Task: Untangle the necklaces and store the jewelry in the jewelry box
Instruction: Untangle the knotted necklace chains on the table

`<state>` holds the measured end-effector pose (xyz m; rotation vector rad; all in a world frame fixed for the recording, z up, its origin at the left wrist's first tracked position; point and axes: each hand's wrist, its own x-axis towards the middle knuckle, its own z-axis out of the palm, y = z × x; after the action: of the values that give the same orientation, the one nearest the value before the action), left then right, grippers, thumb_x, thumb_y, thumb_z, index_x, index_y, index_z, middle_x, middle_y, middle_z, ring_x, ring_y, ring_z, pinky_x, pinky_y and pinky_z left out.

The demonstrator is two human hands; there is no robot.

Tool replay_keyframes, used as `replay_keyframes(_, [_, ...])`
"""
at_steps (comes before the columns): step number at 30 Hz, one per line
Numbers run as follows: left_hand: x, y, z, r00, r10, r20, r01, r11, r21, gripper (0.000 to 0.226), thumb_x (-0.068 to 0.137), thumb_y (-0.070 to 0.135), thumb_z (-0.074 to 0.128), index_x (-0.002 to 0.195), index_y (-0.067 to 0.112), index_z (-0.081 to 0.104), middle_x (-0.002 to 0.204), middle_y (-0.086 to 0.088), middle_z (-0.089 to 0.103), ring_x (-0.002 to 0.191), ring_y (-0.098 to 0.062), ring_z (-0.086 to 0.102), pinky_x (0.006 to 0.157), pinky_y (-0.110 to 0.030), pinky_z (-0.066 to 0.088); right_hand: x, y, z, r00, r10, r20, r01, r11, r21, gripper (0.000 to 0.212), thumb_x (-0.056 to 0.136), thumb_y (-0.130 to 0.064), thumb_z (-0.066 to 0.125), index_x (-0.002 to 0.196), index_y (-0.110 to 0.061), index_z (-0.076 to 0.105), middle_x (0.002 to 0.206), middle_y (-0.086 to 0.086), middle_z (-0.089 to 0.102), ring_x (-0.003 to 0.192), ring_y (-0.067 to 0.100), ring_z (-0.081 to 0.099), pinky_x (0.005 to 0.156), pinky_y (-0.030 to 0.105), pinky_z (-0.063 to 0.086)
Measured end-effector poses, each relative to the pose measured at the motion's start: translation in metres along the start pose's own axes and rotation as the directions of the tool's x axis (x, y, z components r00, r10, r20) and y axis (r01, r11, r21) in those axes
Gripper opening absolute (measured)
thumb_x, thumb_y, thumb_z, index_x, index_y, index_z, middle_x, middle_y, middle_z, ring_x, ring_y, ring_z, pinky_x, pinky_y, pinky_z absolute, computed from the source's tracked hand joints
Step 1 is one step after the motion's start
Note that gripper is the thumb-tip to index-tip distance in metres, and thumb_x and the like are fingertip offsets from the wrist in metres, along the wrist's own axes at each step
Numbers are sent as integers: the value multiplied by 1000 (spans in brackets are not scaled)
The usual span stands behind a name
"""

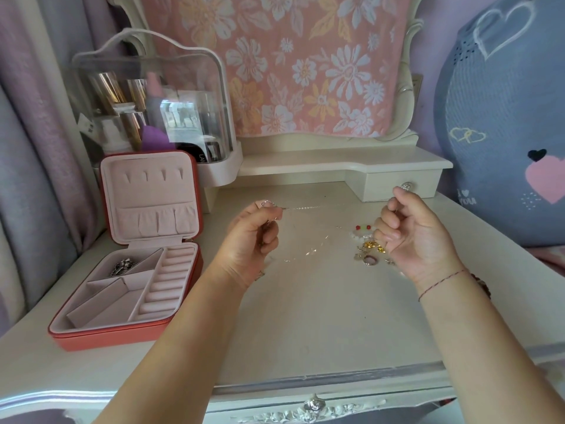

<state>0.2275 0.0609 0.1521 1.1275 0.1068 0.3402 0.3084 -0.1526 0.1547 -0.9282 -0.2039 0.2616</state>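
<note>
Jewelry box (101, 339) lies open at 8 o'clock, one dark piece (122, 267) in a compartment, the rest apparently unfilled. Loose rings and beads (370, 249) at 3 o'clock are yet to be stored. Beyond, left hand (253, 237) and right hand (419, 237) each pinch an end of a thin necklace (308, 207), stretched toward 12 o'clock.

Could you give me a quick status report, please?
Left hand and right hand pinch the chain, stretched between them. Jewelry box open. Loose jewelry by right hand; nothing blocking.
</note>
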Motion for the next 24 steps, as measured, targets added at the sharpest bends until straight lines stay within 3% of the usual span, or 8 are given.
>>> replay_keyframes(6, [-4, 0, 0, 999, -29, -45, 35, 990, 139, 27, 86, -2, 58, 68, 17, 55, 68, 1, 48, 35, -6, 19, 39, -20, 8, 2, 1, -1, 984, -136, -118, 124, 987, -104, 28, 90, -22, 58, 64, -17, 49, 53, -5, 41, 51, 9, 33, 57, 23, 25])
replay_keyframes(9, [-4, 0, -1, 999, -19, -40, 24, 992, 123, 29, 84, 0, 61, 63, 19, 57, 75, -4, 45, 35, -6, 19, 38, -19, 9, 1, 2, 0, 985, -141, -100, 125, 981, -149, 31, 91, -22, 57, 62, -17, 46, 53, -4, 40, 51, 11, 33, 58, 24, 26])
replay_keyframes(14, [-7, 1, 1, 999, 35, 30, -39, 991, 132, 16, 92, 15, 58, 75, 15, 56, 83, 0, 63, 38, -6, 19, 41, -22, 9, -2, 7, 6, 991, -127, -42, 108, 945, -309, 39, 90, -25, 57, 55, -17, 42, 53, 2, 41, 52, 17, 35, 56, 31, 28])
replay_keyframes(17, [-8, 1, 2, 995, 38, 90, -49, 992, 120, 22, 86, 32, 59, 73, 15, 56, 77, 2, 63, 39, -7, 17, 43, -23, 8, -6, 10, 10, 993, -112, 40, 118, 890, -440, 44, 93, -24, 55, 50, -19, 46, 61, 4, 47, 57, 18, 43, 50, 24, 26])
replay_keyframes(20, [-8, 0, 4, 989, 25, 145, -46, 989, 139, 24, 83, 34, 58, 74, 12, 53, 75, 1, 62, 39, -6, 17, 42, -23, 9, -12, 15, 14, 970, -147, 192, 236, 756, -611, 45, 92, -20, 59, 48, -20, 55, 69, 2, 58, 59, 5, 51, 50, 18, 34])
replay_keyframes(22, [-9, -1, 5, 984, 7, 175, -32, 990, 140, 23, 83, 33, 58, 76, 12, 50, 75, 1, 61, 38, -6, 17, 42, -22, 9, -14, 19, 18, 948, -152, 278, 303, 691, -656, 33, 91, -14, 63, 57, -14, 62, 74, -3, 59, 55, -1, 49, 53, 10, 35])
replay_keyframes(24, [-9, -2, 6, 979, -16, 203, -11, 991, 134, 22, 84, 32, 57, 76, 14, 49, 74, 1, 60, 38, -6, 17, 41, -21, 9, -14, 24, 20, 935, -133, 328, 329, 673, -662, 19, 84, -12, 70, 66, -16, 67, 78, -6, 59, 60, 1, 48, 57, 10, 36])
